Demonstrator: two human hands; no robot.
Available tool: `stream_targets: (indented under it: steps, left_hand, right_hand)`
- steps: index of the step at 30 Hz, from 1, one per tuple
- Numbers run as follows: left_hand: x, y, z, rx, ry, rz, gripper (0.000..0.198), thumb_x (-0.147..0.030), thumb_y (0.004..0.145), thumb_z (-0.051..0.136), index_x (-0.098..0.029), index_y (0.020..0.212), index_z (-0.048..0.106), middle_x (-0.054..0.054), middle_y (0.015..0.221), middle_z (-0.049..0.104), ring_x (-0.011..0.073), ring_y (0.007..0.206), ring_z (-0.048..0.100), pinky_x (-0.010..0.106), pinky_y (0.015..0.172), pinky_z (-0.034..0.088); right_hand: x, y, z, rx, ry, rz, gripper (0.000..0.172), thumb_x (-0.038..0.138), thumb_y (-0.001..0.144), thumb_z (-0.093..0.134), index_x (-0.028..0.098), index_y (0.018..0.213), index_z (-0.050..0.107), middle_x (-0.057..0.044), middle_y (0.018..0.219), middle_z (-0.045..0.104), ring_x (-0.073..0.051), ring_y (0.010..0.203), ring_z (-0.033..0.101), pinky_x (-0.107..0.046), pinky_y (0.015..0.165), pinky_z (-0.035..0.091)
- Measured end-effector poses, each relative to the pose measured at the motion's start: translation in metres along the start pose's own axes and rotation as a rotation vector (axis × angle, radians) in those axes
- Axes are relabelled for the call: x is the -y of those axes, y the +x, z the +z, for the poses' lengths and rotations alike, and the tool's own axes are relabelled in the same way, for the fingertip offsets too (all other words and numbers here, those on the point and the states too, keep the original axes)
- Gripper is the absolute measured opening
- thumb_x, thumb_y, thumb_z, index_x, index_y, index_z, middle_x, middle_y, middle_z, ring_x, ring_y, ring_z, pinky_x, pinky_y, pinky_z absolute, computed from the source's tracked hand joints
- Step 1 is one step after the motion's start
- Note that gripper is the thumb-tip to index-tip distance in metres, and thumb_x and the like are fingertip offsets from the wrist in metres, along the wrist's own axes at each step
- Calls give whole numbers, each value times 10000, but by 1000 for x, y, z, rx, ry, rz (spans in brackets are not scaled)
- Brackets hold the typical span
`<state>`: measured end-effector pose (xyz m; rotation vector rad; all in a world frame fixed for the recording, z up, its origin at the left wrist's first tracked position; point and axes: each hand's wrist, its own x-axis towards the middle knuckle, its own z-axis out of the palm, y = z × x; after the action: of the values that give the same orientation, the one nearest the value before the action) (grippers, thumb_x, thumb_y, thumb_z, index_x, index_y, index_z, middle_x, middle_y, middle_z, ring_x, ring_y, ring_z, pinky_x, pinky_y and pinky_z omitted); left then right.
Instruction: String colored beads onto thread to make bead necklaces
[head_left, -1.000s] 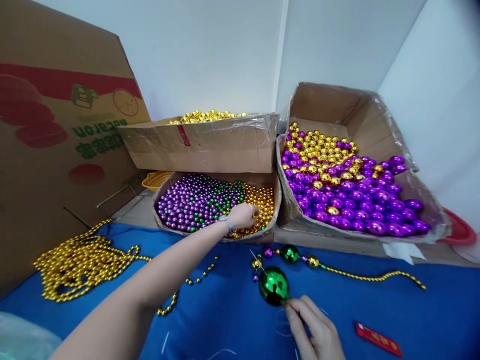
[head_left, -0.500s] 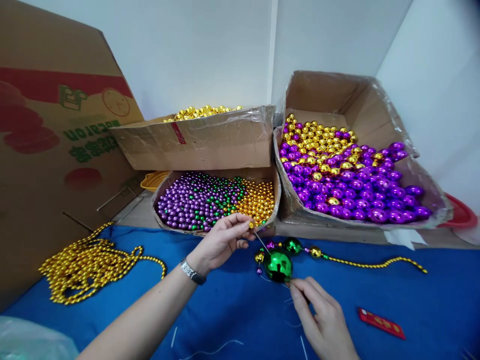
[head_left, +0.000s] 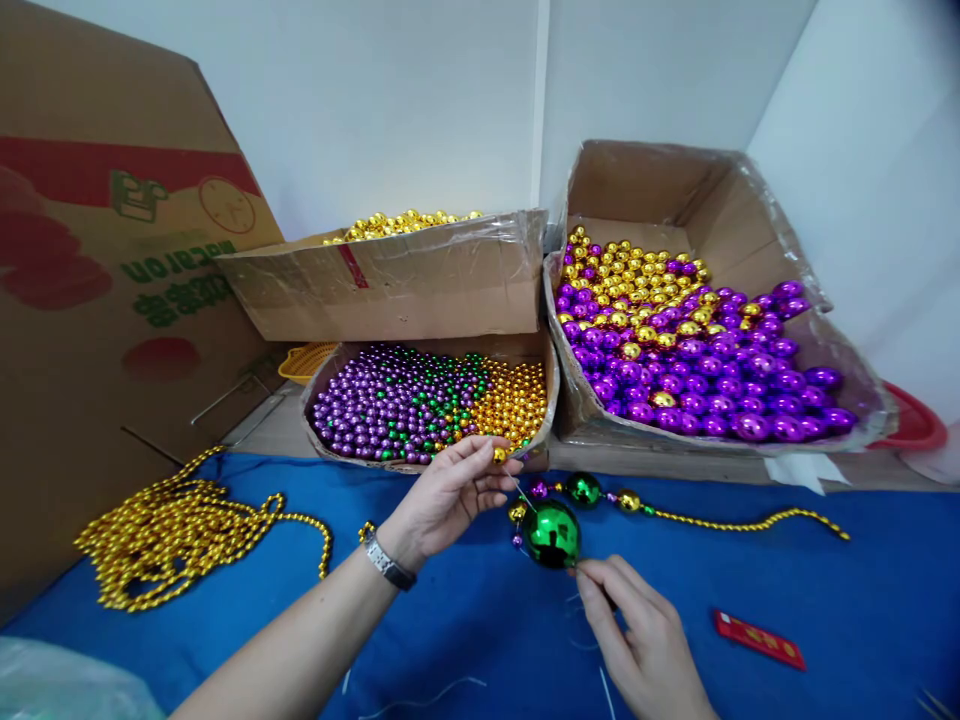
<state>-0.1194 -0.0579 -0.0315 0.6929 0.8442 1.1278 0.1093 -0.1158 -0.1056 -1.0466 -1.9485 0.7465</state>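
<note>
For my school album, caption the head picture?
Left hand pinches small round gold bead; right hand at big shiny green ball.

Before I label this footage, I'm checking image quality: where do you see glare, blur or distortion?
Head view, middle: bright highlights on the large green bead; head view, left: the Macaron carton leans, probably wide-angle stretch; head view, corners: translucent plastic looks soft at lower left, darkening at upper right.

I note a printed carton (head_left: pixel 82 400) at left, a yellow basket (head_left: pixel 301 364) just beside it, translucent plastic (head_left: pixel 67 685) near left, a red packet (head_left: pixel 759 640) near right, a red basin (head_left: pixel 915 420) farther right, and a pale wall (head_left: pixel 412 110) at the far side.
</note>
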Motion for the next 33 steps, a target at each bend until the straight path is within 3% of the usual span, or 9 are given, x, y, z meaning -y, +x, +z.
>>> stream_targets:
  steps: [11,19,23,28,31,33]
  left_hand:
    - [8,0,-7,18,8,74,171,-237,795,662,-183,943,596,10,785,582,87,683,567,202,601,492]
    - [7,-8,3,-81,471,249,219,-244,698,745,-154,875,652,6,784,593,84,661,518,178,597,433]
    - [24,-15,12,-67,569,149,211,-313,765,674,-144,891,677,31,753,620,110,654,509,197,594,418]
    - [58,-12,9,-42,608,81,233,-358,798,620,-152,820,727,66,760,647,147,654,525,224,591,420]
    - [62,-10,9,-70,732,185,193,-335,773,649,-172,733,743,91,902,660,193,791,576,244,682,446]
    - [53,-10,15,-48,803,263,169,-309,774,650,-182,716,744,83,872,662,194,800,584,242,708,446]
  right_hand:
    - [5,0,-1,-2,-20,-10,157,220,940,415,231,956,571,-10,774,559,-135,680,550,-232,614,412]
    - [-1,-3,5,-69,-126,-91,171,203,931,416,198,960,584,-27,737,565,-142,633,553,-235,590,427]
    - [-11,-7,16,-69,-121,-26,200,218,938,403,204,905,600,-23,726,592,-144,657,594,-215,606,456]
    - [-31,-15,23,14,-148,54,184,211,940,395,208,920,578,-32,821,650,-144,748,637,-202,660,481]
    - [-42,-16,18,54,-239,83,173,211,923,418,200,911,590,-48,825,655,-170,742,641,-238,660,489]
    - [-42,-12,12,31,-262,100,190,205,920,422,196,1009,589,-71,902,653,-194,821,638,-280,724,492]
